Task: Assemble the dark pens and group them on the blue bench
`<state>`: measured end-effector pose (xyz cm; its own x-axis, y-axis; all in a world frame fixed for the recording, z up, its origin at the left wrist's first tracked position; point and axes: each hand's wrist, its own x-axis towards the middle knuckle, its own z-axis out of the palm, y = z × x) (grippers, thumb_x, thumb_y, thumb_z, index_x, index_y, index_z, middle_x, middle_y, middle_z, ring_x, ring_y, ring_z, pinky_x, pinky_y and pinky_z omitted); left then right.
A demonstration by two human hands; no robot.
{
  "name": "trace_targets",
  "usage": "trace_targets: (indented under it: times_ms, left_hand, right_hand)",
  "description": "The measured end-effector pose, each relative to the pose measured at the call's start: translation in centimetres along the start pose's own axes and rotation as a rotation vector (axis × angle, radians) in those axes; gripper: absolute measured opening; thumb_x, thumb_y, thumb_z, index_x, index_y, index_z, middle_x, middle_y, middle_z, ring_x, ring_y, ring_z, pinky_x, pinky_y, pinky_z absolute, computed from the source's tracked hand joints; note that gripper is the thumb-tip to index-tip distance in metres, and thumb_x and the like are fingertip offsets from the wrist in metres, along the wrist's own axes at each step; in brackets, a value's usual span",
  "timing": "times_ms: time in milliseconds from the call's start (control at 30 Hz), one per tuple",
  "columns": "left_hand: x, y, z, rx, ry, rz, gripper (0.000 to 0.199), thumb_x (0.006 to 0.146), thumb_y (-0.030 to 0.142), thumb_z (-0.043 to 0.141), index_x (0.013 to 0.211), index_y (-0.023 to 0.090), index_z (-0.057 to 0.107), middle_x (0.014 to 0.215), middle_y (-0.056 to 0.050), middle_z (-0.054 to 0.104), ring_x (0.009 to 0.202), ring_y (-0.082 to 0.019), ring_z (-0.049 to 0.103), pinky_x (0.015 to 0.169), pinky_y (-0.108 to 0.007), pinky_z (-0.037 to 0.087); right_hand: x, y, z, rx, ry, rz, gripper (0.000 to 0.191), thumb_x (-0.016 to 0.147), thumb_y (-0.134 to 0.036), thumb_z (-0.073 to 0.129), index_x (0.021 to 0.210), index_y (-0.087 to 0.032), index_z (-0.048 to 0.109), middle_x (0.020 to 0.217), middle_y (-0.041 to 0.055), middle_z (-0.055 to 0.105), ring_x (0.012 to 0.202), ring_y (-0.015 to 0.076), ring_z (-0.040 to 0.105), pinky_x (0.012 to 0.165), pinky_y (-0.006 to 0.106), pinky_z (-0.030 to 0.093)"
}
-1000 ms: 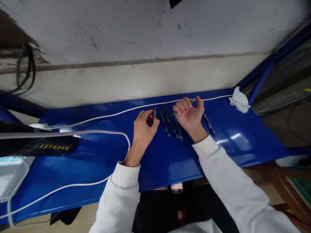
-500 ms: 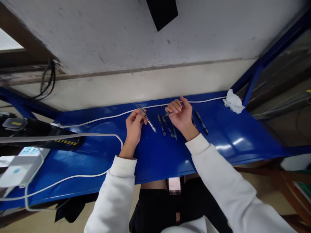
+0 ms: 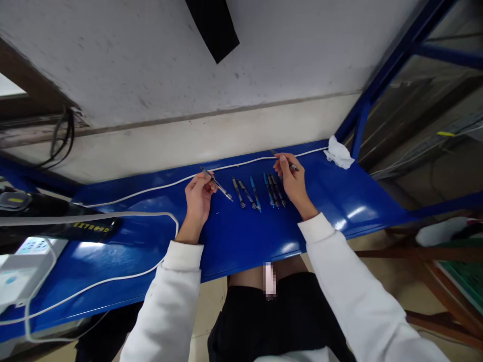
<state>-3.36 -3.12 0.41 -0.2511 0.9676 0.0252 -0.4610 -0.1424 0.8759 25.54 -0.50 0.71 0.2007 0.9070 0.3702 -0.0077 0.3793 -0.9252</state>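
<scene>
My left hand [image 3: 198,198], at the left of the row of pens, is closed around a pen [image 3: 221,188] with a clear, silvery lower part slanting down to the right. Above the right end of the row, my right hand [image 3: 291,178] pinches a dark pen [image 3: 293,167]; its fingers hide the pen's middle. Between my hands, two dark pens [image 3: 238,193] and a blue pen [image 3: 255,194] lie on the blue table [image 3: 241,236]. Another blue pen [image 3: 269,191] lies close beside dark pens [image 3: 278,191], nearest my right hand and partly hidden by it.
A white cable [image 3: 151,188] runs along the table's back, ending near a crumpled tissue [image 3: 339,153]. At left are a black object with yellow lettering [image 3: 90,229], a white power strip [image 3: 28,274] and a looping cable [image 3: 175,221]. A wall and blue frame bars [image 3: 358,125] bound the table.
My right hand has moved right relative to the pens and turned over, uncovering the middle of the row. My left hand still holds its pen. The view has shifted slightly.
</scene>
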Motion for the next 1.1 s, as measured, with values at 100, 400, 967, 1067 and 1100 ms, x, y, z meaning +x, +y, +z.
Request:
trace_targets:
  times_ms: [100,400,967,1067,1100]
  left_hand:
    - [-0.2,0.1,0.2,-0.013,-0.005,-0.001,0.026,0.072,0.028,0.092,0.085,0.02,0.071,0.105,-0.004,0.076,0.066,-0.01,0.057,0.061,-0.028,0.048]
    - [-0.1,0.3,-0.3,-0.019,-0.016,-0.01,0.028,0.073,0.029,0.093,0.089,0.02,0.072,0.095,-0.001,0.071,0.068,-0.01,0.056,0.065,-0.027,0.05]
    - [0.0,0.0,0.3,-0.028,-0.022,-0.008,0.027,0.069,0.028,0.097,0.083,0.019,0.075,0.104,-0.004,0.077,0.066,-0.01,0.057,0.061,-0.028,0.048]
    - [-0.2,0.0,0.4,-0.025,-0.027,-0.003,0.025,0.07,0.027,0.097,0.081,0.019,0.076,0.105,-0.004,0.077,0.067,-0.01,0.057,0.062,-0.028,0.048]
    - [-0.2,0.0,0.4,-0.024,-0.029,0.0,0.025,0.07,0.027,0.096,0.081,0.019,0.076,0.105,-0.004,0.077,0.067,-0.01,0.057,0.062,-0.028,0.048]
  right_hand:
    - [-0.7,0.5,-3.8,-0.448,-0.099,-0.216,0.041,0.114,-0.063,0.061,0.132,-0.032,0.081,0.12,0.0106,0.082,0.116,0.0303,0.075,0.112,0.05,0.057]
    - [-1.4,1.0,-9.9,-0.858,-0.116,-0.328,0.045,0.118,-0.048,0.051,0.147,-0.026,0.077,0.139,0.0163,0.082,0.133,0.0386,0.076,0.117,0.06,0.057]
    - [-1.1,4.1,-12.1,-0.918,-0.271,-0.294,0.043,0.109,-0.054,0.071,0.129,-0.02,0.089,0.143,0.0191,0.082,0.135,0.0397,0.077,0.123,0.063,0.06]
    - [-1.1,4.1,-12.1,-0.898,-0.284,-0.286,0.038,0.108,-0.051,0.072,0.127,-0.022,0.089,0.142,0.0173,0.083,0.132,0.0395,0.078,0.122,0.065,0.061]
    - [-1.1,4.0,-12.0,-0.896,-0.284,-0.29,0.038,0.108,-0.05,0.072,0.128,-0.022,0.089,0.142,0.0175,0.083,0.132,0.0398,0.078,0.122,0.065,0.06]
